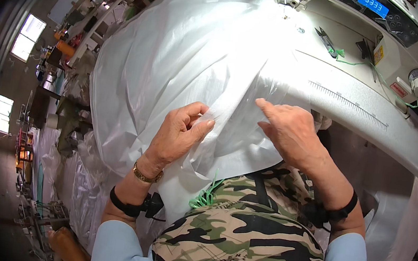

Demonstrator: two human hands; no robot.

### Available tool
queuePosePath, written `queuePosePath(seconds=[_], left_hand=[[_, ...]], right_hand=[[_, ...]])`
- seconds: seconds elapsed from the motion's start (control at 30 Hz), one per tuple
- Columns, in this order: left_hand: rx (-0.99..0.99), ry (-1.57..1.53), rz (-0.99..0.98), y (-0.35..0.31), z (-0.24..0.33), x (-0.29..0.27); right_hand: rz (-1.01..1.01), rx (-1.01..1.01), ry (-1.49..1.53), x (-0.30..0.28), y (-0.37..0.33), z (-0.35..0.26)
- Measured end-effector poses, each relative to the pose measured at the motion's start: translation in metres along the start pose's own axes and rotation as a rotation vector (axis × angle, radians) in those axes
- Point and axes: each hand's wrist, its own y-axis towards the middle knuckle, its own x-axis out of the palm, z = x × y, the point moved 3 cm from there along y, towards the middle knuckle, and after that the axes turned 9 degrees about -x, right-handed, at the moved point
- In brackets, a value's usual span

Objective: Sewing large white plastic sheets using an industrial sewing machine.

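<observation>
A large white woven plastic sheet [171,56] spreads in loose folds over the sewing table and hangs down toward my lap. My left hand [179,133] is closed on a folded edge of it, thumb and forefinger pinching. To the right of that fold lies a strip of clear plastic film [245,117]. Over the film's right side is my right hand [294,132], its forefinger stretched out and its thumb apart, with nothing visible between them. Beyond both hands, the sheet reaches the brightly lit needle area of a sewing machine [294,1].
On the machine bed lie thread snips [326,42] with green thread. A printed ruler scale [349,104] runs along the table's right part. Green thread ends [205,197] hang at my camouflage apron [246,242]. Cluttered workbenches [101,19] stand at the far left.
</observation>
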Motion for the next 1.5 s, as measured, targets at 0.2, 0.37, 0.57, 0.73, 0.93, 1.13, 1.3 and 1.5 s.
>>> queuePosePath(seconds=[0.2,0.37,0.57,0.73,0.93,1.13,1.3,1.5], left_hand=[[0.017,0.031,-0.023,0.005,0.003,-0.003],[0.003,-0.136,-0.077,0.011,0.0,-0.007],[-0.04,-0.245,-0.16,0.012,-0.004,0.007],[-0.089,-0.343,-0.262,0.012,-0.008,0.02],[-0.109,-0.364,-0.217,0.011,-0.01,0.013],[-0.093,-0.373,-0.211,0.012,-0.007,0.01],[-0.063,-0.457,-0.168,0.012,-0.002,0.008],[-0.141,-0.467,-0.217,0.01,-0.006,0.024]], right_hand=[[-0.525,0.074,-0.09,0.025,0.011,-0.006],[-0.32,0.105,0.2,0.0,0.001,-0.019],[-0.35,0.122,0.296,-0.008,-0.002,-0.05],[-0.021,0.055,0.537,-0.001,-0.005,-0.067],[0.713,0.669,0.941,0.022,-0.026,-0.021],[0.574,0.873,1.531,0.059,-0.049,-0.007],[0.356,0.73,2.016,0.052,-0.059,-0.013],[0.199,0.659,2.068,0.053,-0.047,-0.037]])
